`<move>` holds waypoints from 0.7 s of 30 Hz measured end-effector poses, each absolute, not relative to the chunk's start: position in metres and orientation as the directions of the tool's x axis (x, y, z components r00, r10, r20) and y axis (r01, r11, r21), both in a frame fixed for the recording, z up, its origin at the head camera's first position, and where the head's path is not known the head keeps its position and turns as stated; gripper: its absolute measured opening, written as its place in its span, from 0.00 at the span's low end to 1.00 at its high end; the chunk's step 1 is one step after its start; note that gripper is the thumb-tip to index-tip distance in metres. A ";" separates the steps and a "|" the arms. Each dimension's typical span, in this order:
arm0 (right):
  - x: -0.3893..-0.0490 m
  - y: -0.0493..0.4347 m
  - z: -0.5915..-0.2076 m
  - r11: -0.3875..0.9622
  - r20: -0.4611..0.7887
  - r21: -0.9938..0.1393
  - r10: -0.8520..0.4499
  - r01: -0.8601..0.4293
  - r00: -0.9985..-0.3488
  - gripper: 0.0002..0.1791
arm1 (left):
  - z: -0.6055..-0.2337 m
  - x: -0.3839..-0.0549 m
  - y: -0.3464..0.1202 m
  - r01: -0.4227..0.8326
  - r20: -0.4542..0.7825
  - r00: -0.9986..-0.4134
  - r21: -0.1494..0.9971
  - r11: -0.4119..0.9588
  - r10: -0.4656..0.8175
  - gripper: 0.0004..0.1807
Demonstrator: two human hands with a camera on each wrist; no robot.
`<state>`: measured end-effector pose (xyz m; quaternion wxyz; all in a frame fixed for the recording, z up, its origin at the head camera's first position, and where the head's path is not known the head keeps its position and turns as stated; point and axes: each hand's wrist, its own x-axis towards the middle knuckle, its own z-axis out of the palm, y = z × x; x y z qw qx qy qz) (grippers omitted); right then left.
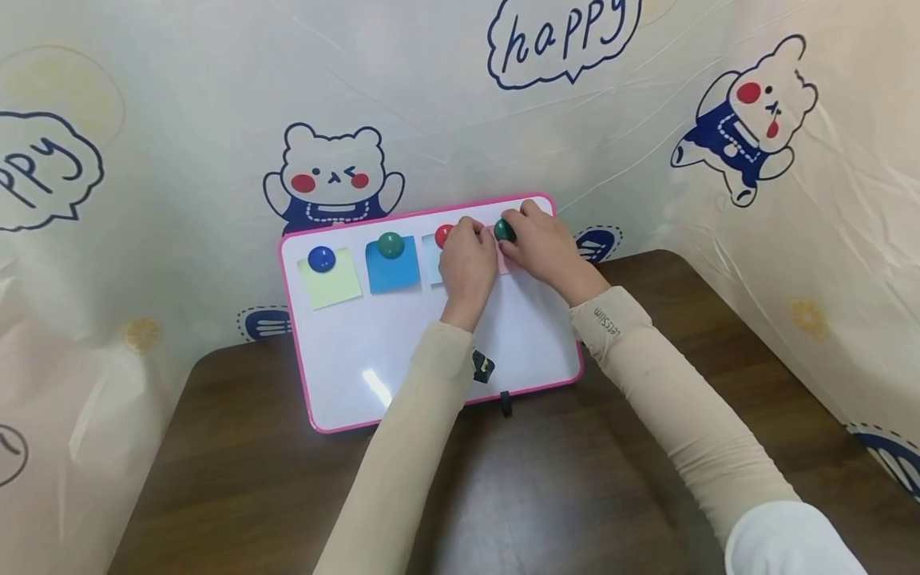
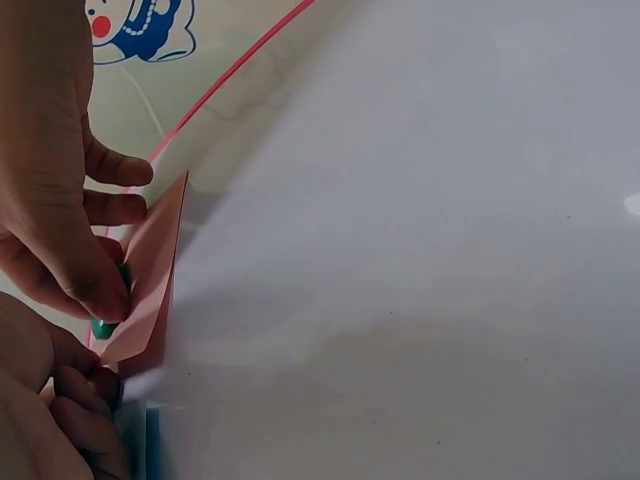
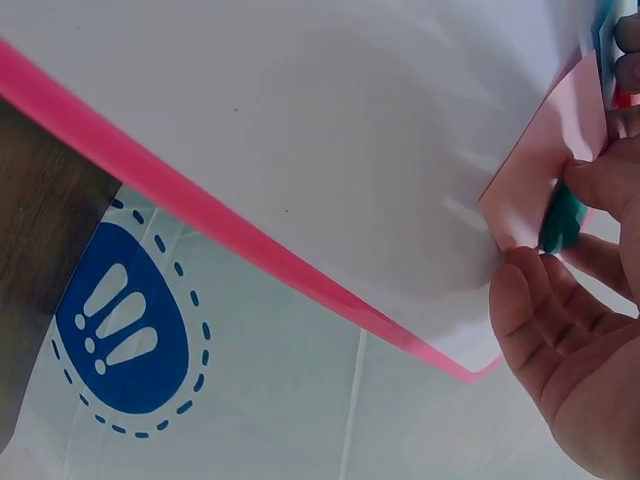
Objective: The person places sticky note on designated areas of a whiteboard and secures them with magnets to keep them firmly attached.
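Observation:
At the upper right of the whiteboard (image 1: 402, 351), my right hand (image 1: 548, 249) grips a round green magnet (image 1: 505, 231) between thumb and fingers. Under that magnet lies a pink sticky note (image 3: 530, 165), whose lower part stands out from the board in the left wrist view. My left hand (image 1: 470, 263) pinches the side edge of the pink note with its fingertips. Just left of this hand, a red magnet (image 1: 443, 235) sits on a light blue note (image 1: 432, 262), partly covered by the hand.
Further left, a blue magnet (image 1: 321, 259) lies over a yellow-green note (image 1: 332, 283) and another green magnet (image 1: 390, 245) over a blue note (image 1: 393, 275). The pink-framed board leans back on a brown wooden table (image 1: 546, 487), before a printed curtain (image 1: 446, 120). A black clip (image 1: 506, 403) is at its lower edge.

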<state>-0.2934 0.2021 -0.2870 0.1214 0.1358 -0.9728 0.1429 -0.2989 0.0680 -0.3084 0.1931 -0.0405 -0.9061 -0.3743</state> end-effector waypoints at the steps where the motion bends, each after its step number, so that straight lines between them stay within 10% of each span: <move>1: -0.294 0.202 -0.287 0.923 0.281 -0.236 -0.234 -0.303 -0.931 0.27 | -0.308 -0.299 0.068 0.216 0.378 -0.923 0.661 0.718 -0.071 0.13; 21: -0.293 0.201 -0.296 0.921 0.304 -0.222 -0.246 -0.319 -0.921 0.25 | -0.312 -0.299 0.054 0.253 0.385 -0.922 0.673 0.695 -0.037 0.15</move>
